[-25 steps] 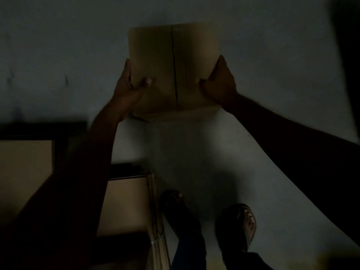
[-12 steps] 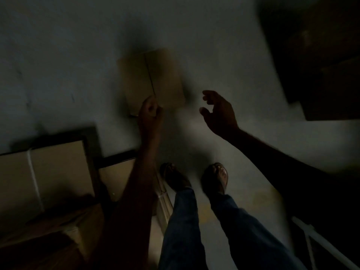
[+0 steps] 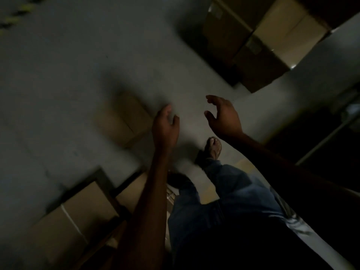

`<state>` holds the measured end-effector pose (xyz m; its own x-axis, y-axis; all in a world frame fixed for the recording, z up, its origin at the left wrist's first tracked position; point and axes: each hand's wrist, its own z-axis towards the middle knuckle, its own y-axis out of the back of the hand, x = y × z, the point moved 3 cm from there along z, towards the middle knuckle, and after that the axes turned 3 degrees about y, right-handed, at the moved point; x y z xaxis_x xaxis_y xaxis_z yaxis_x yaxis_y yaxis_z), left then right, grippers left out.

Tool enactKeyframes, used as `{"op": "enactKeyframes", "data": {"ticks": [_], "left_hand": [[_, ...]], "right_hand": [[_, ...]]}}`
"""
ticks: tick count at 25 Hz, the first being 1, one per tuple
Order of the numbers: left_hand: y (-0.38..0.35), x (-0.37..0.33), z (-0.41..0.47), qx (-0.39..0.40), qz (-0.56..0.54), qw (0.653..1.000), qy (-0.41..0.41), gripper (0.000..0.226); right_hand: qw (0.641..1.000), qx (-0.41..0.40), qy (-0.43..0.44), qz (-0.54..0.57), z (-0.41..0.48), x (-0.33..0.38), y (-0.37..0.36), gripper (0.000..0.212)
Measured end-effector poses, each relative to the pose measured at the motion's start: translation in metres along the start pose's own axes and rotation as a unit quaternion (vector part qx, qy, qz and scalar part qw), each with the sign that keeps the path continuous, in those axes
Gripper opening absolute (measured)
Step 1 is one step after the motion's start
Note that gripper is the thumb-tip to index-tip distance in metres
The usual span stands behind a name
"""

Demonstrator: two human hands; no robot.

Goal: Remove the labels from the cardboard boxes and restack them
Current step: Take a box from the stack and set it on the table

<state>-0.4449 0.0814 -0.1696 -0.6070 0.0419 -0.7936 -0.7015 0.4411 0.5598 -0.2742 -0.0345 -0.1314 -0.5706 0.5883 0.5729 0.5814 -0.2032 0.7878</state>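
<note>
The scene is dim and blurred. A small cardboard box (image 3: pixel 124 121) lies alone on the grey floor, left of centre. My left hand (image 3: pixel 165 127) hangs just to its right, fingers loosely curled, holding nothing. My right hand (image 3: pixel 224 117) is further right, fingers spread and relaxed, also holding nothing. A stack of larger cardboard boxes (image 3: pixel 259 41) stands at the upper right. More cardboard boxes (image 3: pixel 78 213) sit at the lower left beside my left forearm.
My legs in blue jeans (image 3: pixel 224 201) and a sandalled foot (image 3: pixel 214 149) fill the lower middle. A dark structure with a pale bar (image 3: pixel 327 141) lies at the right edge. Bare grey floor (image 3: pixel 78 55) spreads across the upper left.
Both hands let go of the small box, which now lies on the floor. The view has swung right, bringing the stack at the upper right into sight. My left hand opened from a fist.
</note>
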Motion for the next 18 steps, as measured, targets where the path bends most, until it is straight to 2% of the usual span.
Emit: {"op": "enactKeyframes", "data": {"ticks": [4,6,11,14,18], "left_hand": [[-0.039,-0.084,0.013,0.016,0.078,0.994,-0.073,0.048],[-0.061,-0.13,0.025,0.01,0.093,0.99,-0.102,0.047],[-0.108,-0.262,0.069,0.054,0.089,0.977,-0.187,0.044],[-0.126,-0.319,0.109,0.057,0.097,0.965,-0.239,0.043],[-0.141,-0.365,0.182,0.074,0.097,0.958,-0.258,0.045]], "right_hand": [[0.997,-0.059,-0.012,-0.047,0.008,-0.034,0.084,0.045],[0.994,-0.09,-0.026,-0.054,0.016,-0.056,0.122,0.043],[0.987,-0.143,-0.059,-0.045,0.053,-0.093,0.211,0.043],[0.983,-0.164,-0.075,-0.022,0.087,-0.101,0.253,0.048],[0.977,-0.201,-0.077,-0.007,0.146,-0.096,0.281,0.046]]}}
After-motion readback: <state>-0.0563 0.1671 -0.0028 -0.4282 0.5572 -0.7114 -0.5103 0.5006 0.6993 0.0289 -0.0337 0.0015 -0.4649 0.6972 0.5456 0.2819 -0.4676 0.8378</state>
